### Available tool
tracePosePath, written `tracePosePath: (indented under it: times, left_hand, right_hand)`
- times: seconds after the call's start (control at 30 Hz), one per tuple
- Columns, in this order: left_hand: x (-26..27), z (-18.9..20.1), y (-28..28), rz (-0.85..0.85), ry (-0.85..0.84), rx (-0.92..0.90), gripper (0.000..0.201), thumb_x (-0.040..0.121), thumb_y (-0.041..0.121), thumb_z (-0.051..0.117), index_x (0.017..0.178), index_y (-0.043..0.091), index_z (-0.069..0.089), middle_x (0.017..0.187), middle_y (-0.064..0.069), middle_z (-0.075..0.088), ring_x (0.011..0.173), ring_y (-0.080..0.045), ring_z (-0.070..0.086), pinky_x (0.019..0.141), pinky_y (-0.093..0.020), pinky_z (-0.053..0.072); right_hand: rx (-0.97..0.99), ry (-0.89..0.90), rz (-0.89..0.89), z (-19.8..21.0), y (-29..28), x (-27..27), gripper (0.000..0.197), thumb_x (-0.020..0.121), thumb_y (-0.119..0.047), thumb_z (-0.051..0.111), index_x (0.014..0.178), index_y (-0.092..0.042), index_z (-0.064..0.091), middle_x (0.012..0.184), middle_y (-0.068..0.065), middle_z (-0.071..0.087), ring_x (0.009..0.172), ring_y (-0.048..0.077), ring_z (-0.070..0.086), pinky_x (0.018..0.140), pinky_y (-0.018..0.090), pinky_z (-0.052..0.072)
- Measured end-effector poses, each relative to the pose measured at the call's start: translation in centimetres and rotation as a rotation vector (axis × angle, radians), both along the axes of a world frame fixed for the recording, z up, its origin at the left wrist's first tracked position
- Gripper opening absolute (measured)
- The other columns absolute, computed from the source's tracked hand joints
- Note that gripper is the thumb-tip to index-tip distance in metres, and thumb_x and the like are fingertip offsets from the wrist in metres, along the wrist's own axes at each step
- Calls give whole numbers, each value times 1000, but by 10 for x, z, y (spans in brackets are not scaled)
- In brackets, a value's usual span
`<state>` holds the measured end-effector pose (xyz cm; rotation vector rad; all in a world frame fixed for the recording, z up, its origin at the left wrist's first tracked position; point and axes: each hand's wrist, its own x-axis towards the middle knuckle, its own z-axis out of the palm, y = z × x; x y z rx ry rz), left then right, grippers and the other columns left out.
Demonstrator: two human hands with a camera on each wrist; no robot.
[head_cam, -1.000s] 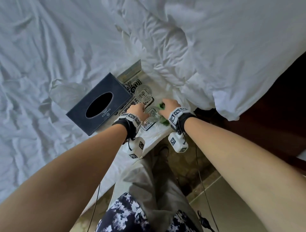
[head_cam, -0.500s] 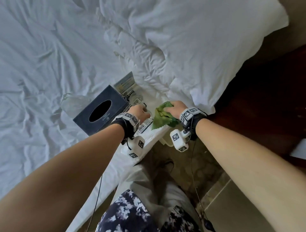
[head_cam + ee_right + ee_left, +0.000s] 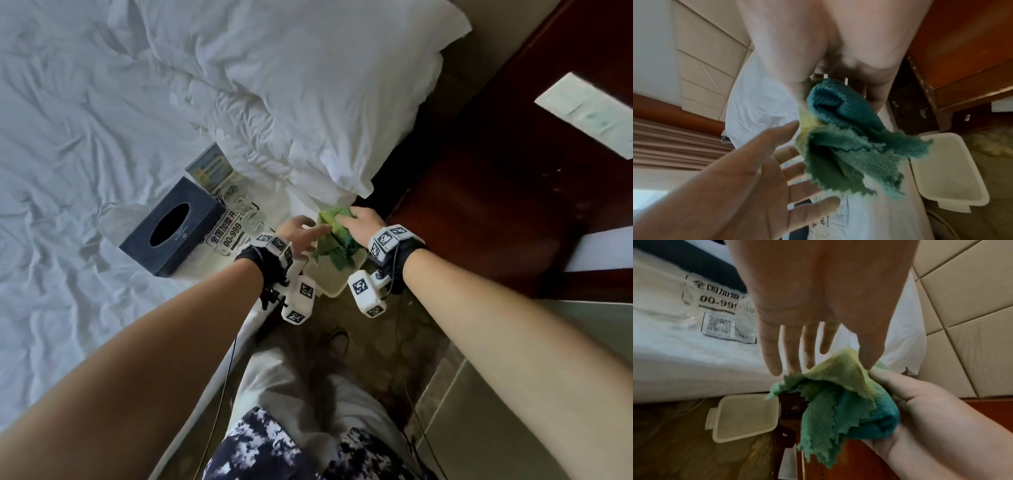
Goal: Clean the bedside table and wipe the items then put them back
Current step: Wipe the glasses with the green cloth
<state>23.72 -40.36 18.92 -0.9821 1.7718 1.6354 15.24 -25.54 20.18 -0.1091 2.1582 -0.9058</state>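
My right hand (image 3: 359,224) has the green cloth (image 3: 334,240) bunched in curled fingers, loose corners hanging, probably so I can refold it for wiping. My left hand (image 3: 298,236) is spread flat, fingers straight, holding nothing, fingertips (image 3: 774,366) just at the cloth's edge, likely about to take a corner. Left of my left hand, on the bed (image 3: 68,137): tissue box (image 3: 171,226), glasses (image 3: 255,219) and cards, parked off the table. White lid (image 3: 744,418) lies below both hands.
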Motion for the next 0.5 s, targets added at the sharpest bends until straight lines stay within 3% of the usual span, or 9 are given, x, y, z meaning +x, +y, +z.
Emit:
tracePosePath:
  times: [0.1,0.17,0.2,0.27,0.37,0.4,0.5]
  left_hand:
    - [0,-5,32,5,-33,37,25,93,26,68,109,9,60,94,-10,69,73,-22,69,59,-32,61]
    - [-1,-10,50,-4,-36,-39,7,93,13,66,93,8,62,79,-8,65,63,-19,64,53,-28,60]
    - [-3,-15,56,-31,-50,-85,6,91,10,66,86,9,63,75,-8,63,62,-19,63,54,-29,60]
    - [-6,-28,63,-55,-87,-149,12,87,12,68,76,12,64,76,-11,66,69,-27,66,70,-39,62]
    - [-14,-57,67,-98,-170,-163,20,75,29,74,79,11,67,91,-17,72,84,-32,71,84,-48,59]
    - [-16,-62,69,-79,-209,-135,22,76,29,75,80,9,67,88,-15,71,79,-30,69,82,-45,60]
    - [-25,-80,77,59,-302,99,18,89,22,67,82,6,63,75,-12,68,57,-23,63,57,-33,54]
  right_hand:
    - [12,44,-4,-5,28,11,37,96,-33,59,127,-14,64,116,6,67,107,26,61,93,30,47]
    - [16,87,8,-10,44,18,34,96,-30,59,125,-13,65,114,7,69,106,26,62,91,30,47]
    - [26,135,24,-12,51,21,33,96,-29,59,123,-12,66,114,7,69,106,26,62,89,29,46]
    - [46,254,63,-21,63,26,31,95,-28,60,121,-14,68,116,5,71,106,25,64,89,27,47]
    - [48,411,94,-47,75,31,26,94,-23,60,117,-17,72,115,4,69,106,24,61,89,25,43]
    - [59,462,98,-57,77,34,25,94,-22,60,115,-17,73,112,5,67,104,25,59,87,27,41]
    - [68,499,85,-87,79,39,23,90,-19,64,111,-17,74,104,7,63,100,27,55,85,35,45]
